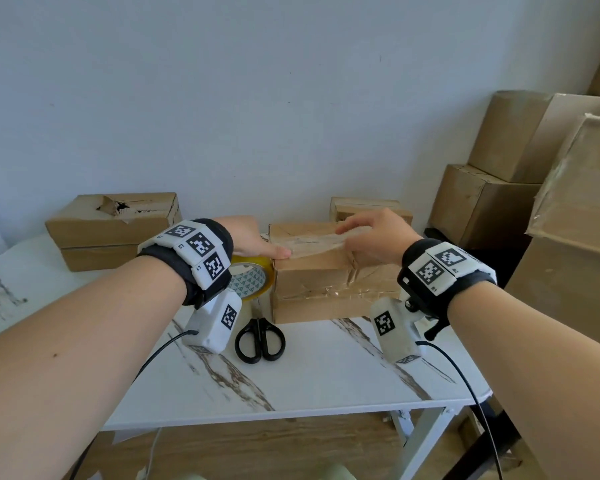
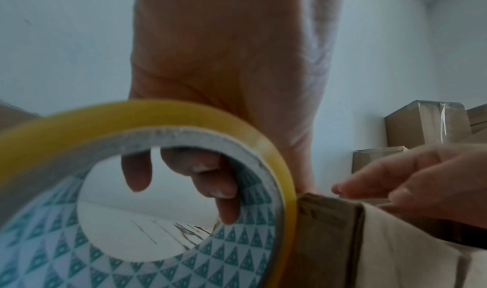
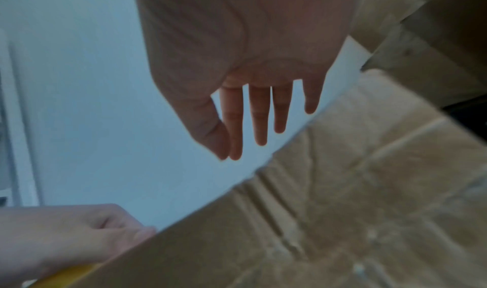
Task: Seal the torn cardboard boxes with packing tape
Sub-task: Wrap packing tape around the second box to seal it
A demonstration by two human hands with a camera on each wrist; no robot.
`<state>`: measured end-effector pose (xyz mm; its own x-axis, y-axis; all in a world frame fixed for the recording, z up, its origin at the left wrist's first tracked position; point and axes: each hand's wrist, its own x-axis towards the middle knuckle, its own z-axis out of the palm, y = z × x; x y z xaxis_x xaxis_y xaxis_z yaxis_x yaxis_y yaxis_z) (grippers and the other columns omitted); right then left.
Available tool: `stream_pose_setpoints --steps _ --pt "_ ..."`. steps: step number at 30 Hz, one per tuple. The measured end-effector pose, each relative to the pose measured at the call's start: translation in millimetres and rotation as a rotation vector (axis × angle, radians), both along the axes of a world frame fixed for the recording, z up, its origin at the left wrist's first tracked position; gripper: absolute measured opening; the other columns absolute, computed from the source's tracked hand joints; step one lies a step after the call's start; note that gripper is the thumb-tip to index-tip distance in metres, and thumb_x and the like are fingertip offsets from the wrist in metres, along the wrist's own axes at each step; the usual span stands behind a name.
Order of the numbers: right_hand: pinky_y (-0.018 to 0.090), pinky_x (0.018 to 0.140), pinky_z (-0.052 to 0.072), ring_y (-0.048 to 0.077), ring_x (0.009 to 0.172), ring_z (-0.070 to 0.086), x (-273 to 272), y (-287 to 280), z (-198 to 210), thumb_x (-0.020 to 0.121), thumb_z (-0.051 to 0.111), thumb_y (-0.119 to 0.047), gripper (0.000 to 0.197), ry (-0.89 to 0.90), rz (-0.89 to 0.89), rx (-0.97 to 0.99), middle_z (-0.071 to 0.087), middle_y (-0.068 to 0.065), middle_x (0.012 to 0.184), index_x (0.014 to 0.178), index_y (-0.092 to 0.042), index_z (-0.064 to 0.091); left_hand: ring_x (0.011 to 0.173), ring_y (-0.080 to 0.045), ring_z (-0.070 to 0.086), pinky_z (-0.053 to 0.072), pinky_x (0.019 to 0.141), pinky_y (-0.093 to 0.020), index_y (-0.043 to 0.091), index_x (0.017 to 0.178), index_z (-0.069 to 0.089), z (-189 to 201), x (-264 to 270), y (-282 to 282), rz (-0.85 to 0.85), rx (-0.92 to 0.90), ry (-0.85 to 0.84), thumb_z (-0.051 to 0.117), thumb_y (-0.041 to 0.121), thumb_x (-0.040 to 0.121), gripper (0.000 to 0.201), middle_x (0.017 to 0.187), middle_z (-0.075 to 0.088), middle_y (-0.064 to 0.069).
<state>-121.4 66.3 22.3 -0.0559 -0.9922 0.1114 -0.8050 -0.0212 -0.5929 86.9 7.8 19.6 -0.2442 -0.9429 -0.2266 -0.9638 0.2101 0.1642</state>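
On the white marble-patterned table [image 1: 326, 375]: black-handled scissors [image 1: 260, 339] lying flat near the front, just before a crumpled brown cardboard box [image 1: 326, 289] at the middle. Further left, against the pale wall, a second brown cardboard box with a ragged hole torn in its top [image 1: 113, 226]. Behind the middle box, a smaller flat brown carton [image 1: 368, 207], partly hidden by the right hand. At far right, off the table, a stack of large brown cartons [image 1: 499, 174], some glossy with tape.

Wedged between the left wrist and the left end of the middle box, a yellowish roll of clear packing tape with a white core printed in teal triangles [image 2: 147, 126], touching the box's edge.

Left hand [image 1: 253, 242] reaching over the roll, fingers [image 2: 210, 180] curled through its core and gripping it, thumb laid flat on the near left corner of the box top. A strip of clear tape [image 1: 312, 242] stretched from there across the top of the box.

Right hand [image 1: 374, 237] held over the right part of the box top, palm down, fingers [image 3: 259, 115] extended and slightly spread, tips at the strip's far end; thumb beside the index finger, no clear pinch visible, hand relaxed and open.
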Motion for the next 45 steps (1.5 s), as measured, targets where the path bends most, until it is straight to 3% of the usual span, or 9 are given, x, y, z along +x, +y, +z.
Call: stream_pose_setpoints --steps 6,12,15,18,25,31,39,42,45 --pt "0.052 0.115 0.015 0.022 0.145 0.015 23.8 -27.9 -18.3 0.092 0.045 -0.047 0.057 0.493 0.01 0.051 0.021 -0.002 0.156 0.146 -0.034 0.029 0.094 -0.027 0.057 0.043 0.081 -0.031 -0.004 0.115 0.058 -3.6 5.6 -1.2 0.001 -0.004 0.064 0.05 0.07 0.078 0.083 0.118 0.062 -0.017" --pt "0.053 0.115 0.018 0.025 0.14 0.026 -7.5 -31.1 -20.8 0.094 0.042 -0.025 0.053 0.436 -0.261 0.075 0.034 0.005 0.151 0.146 -0.028 0.031 0.056 -0.014 0.041 0.028 0.053 -0.025 0.011 0.065 0.047 -4.6 6.2 -2.0 -0.022 -0.017 0.086 0.047 0.072 0.078 0.063 0.062 0.042 -0.001" --pt "0.032 0.095 0.043 0.024 0.121 0.051 -5.6 -28.3 -5.9 0.094 0.05 -0.027 0.049 0.286 -0.158 0.067 0.05 0.005 0.14 0.142 -0.027 0.04 0.076 -0.019 0.055 0.041 0.069 -0.027 0.005 0.091 0.063 -0.7 14.1 -7.4 -0.031 0.043 0.076 0.044 0.07 0.082 0.068 0.084 0.058 -0.006" --pt "0.033 0.106 0.034 0.019 0.133 0.041 6.0 -23.7 7.7 0.084 0.066 -0.04 0.064 0.226 0.027 0.12 0.041 -0.001 0.147 0.142 -0.028 0.041 0.099 -0.028 0.056 0.044 0.083 -0.032 0.01 0.111 0.057 3.0 28.3 -13.2 0.033 0.095 0.191 0.044 0.066 0.085 0.063 0.118 0.058 -0.014" --pt "0.047 0.117 0.01 0.02 0.147 0.0 66.6 -32.1 14.2 0.065 0.079 -0.051 0.114 0.578 0.343 0.375 -0.002 -0.005 0.16 0.15 -0.039 0.004 0.081 -0.013 0.057 0.046 0.065 -0.024 0.018 0.106 0.053 4.7 46.0 -13.3 0.106 0.364 0.485 0.056 0.042 0.089 0.03 0.095 0.059 0.0" --pt "0.052 0.113 0.021 0.027 0.144 0.007 98.8 -52.2 8.0 0.062 0.077 -0.057 0.116 0.816 0.385 0.397 0.008 0.003 0.156 0.148 -0.044 0.0 0.09 -0.018 0.058 0.048 0.074 -0.026 0.017 0.117 0.05 -0.9 57.9 -13.3 0.101 0.339 0.568 0.058 0.038 0.088 0.037 0.101 0.06 -0.003" --pt "0.04 0.093 0.044 0.022 0.11 0.045 102.6 -53.9 6.5 0.057 0.079 -0.054 0.079 0.532 0.316 0.207 0.044 0.001 0.118 0.124 -0.032 0.043 0.078 -0.022 0.063 0.05 0.061 -0.027 0.016 0.107 0.063 8.2 78.4 -20.3 0.165 0.232 0.864 0.07 0.044 0.075 0.044 0.096 0.065 -0.009" --pt "0.032 0.077 0.046 0.019 0.1 0.052 96.2 -52.1 24.4 0.056 0.08 -0.053 0.067 0.309 0.294 0.097 0.05 0.001 0.112 0.109 -0.032 0.045 0.052 -0.013 0.056 0.049 0.06 -0.031 0.024 0.067 0.066 26.5 83.5 -20.3 0.183 0.163 1.187 0.07 0.041 0.071 0.018 0.064 0.058 -0.001" --pt "0.029 0.075 0.045 0.016 0.099 0.053 91.2 -47.9 39.2 0.06 0.081 -0.048 0.061 0.147 0.258 -0.034 0.052 -0.001 0.111 0.108 -0.03 0.048 0.035 -0.01 0.037 0.046 0.061 -0.03 0.023 0.042 0.052 47.5 84.1 -27.3 0.162 0.095 1.363 0.06 0.036 0.086 0.047 0.041 0.04 0.003"
